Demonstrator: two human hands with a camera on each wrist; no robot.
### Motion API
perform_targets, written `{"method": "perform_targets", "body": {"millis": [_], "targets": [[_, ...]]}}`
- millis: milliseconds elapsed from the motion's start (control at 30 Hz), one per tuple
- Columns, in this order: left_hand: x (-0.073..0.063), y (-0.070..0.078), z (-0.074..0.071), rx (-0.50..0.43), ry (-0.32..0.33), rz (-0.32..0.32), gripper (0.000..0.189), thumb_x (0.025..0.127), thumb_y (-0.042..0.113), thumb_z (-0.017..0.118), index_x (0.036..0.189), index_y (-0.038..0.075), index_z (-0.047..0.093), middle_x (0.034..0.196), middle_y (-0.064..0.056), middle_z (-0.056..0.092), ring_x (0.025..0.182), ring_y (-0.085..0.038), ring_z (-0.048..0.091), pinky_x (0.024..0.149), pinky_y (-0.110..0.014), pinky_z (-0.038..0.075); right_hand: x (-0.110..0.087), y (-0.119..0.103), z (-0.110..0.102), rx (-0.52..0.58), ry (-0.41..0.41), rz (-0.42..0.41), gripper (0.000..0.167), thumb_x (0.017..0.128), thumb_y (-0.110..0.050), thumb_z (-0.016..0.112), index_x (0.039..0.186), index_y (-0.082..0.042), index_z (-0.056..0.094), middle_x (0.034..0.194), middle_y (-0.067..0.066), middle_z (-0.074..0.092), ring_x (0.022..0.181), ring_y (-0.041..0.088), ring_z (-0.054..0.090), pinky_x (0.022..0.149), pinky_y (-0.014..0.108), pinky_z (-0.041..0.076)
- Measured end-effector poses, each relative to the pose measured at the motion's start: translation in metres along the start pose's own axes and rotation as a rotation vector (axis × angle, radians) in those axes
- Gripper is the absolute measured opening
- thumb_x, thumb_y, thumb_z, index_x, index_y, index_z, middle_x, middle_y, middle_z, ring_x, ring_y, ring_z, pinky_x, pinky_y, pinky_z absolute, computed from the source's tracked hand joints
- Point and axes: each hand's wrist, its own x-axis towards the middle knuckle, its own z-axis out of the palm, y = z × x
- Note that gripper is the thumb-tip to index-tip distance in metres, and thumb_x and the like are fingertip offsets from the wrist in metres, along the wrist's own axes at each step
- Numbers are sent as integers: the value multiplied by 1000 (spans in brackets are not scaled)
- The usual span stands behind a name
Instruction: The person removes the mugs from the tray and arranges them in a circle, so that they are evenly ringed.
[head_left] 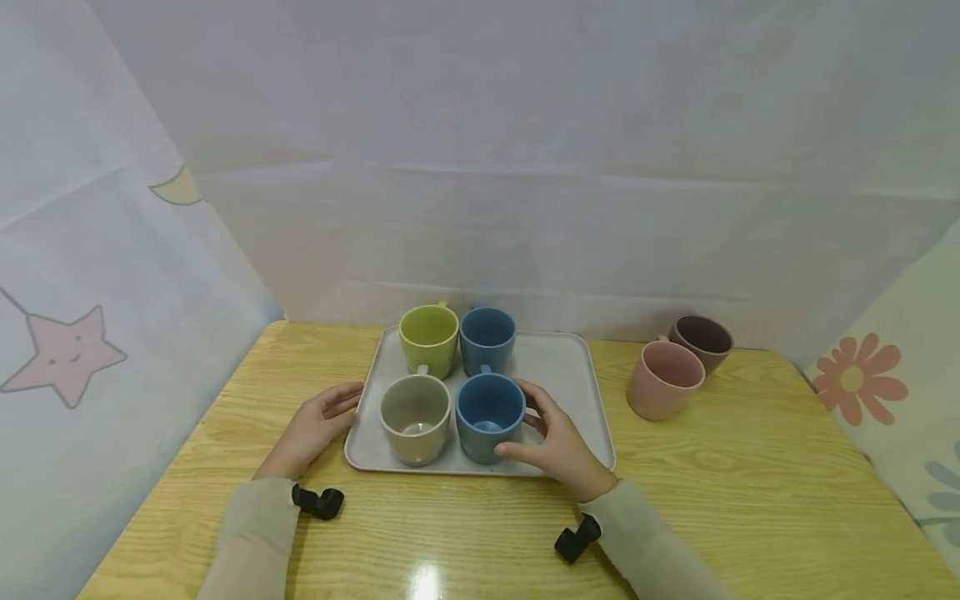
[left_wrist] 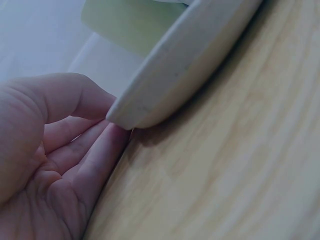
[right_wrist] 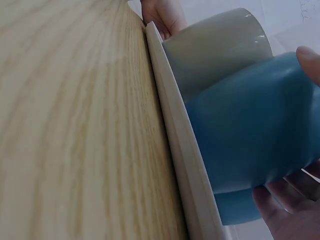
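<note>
Four mugs would be several on a pale tray [head_left: 555,367]: a green mug [head_left: 429,329] and a blue mug [head_left: 488,329] at the back, a beige mug [head_left: 415,417] and a second blue mug [head_left: 489,412] in front. My right hand [head_left: 557,442] holds the front blue mug, thumb on its near side and fingers round its right side. In the right wrist view this blue mug [right_wrist: 250,130] stands upright on the tray. At the tray's left edge, my left hand [head_left: 315,425] pinches the rim [left_wrist: 165,75] between thumb and fingers.
Right of the tray, a pink mug [head_left: 660,387] stands on the wooden table [head_left: 750,475], with a dark brown mug [head_left: 705,337] close behind it. A pale cloth backdrop [head_left: 480,208] rises at the table's back edge. Printed cloth hangs on both sides.
</note>
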Motion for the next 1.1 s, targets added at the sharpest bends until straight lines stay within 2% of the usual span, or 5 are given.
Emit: {"method": "perform_targets", "body": {"millis": [367,500,733,1100], "targets": [[0,-4,-3,-9,5,8,57,102,8,59,154,-1,38,152,-26,45,142,-38,41,92,-8,42,6,1,13,4,48,37,89,78,-16,90,152,-21,40,149,-1,47,138,20,42,115,53,33],[0,-4,-3,-16,4,11,57,102,8,59,154,-2,38,152,-26,45,142,-38,41,92,-8,42,7,2,14,-11,71,20,89,75,-14,92,149,-19,44,146,0,50,135,20,46,115,50,35],[0,-3,-3,-13,5,13,57,102,7,59,154,-2,38,151,-26,46,142,-38,41,92,-8,42,6,1,14,-15,112,-16,88,71,-13,95,146,-19,48,143,0,53,130,20,50,112,34,41],[1,-2,-2,-16,-3,5,58,102,8,59,155,-1,38,152,-26,45,142,-38,41,92,-8,42,3,1,11,-56,155,-66,87,67,-11,97,142,-16,53,139,2,58,126,24,56,108,44,45]]}}
